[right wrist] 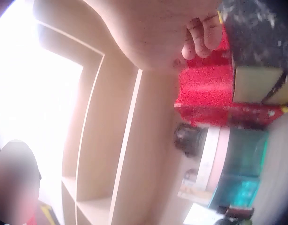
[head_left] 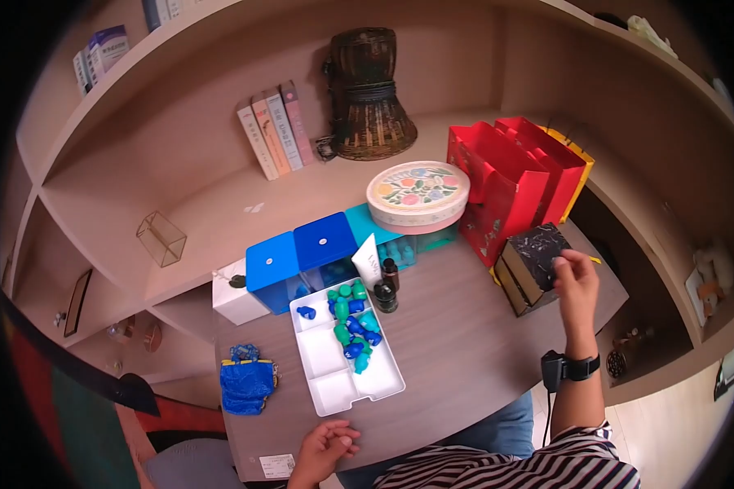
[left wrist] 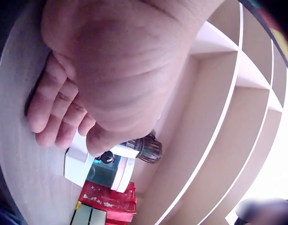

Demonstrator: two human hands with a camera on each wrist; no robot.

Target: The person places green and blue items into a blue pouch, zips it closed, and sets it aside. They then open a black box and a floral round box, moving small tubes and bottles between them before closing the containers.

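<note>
Brown desk (head_left: 457, 359) carries the black box (head_left: 535, 248) just in front of the red bags (head_left: 518, 191). It looks stiff, probably fairly heavy, best held by opposite sides. Right hand (head_left: 577, 289) curls near its edge, grip unclear; left hand (head_left: 324, 450) hangs relaxed, fingers released.

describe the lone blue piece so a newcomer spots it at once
On the desk, find the white tray. The blue piece sits in its far left compartment, alone, while the other blue and green pieces lie heaped to its right.
</note>
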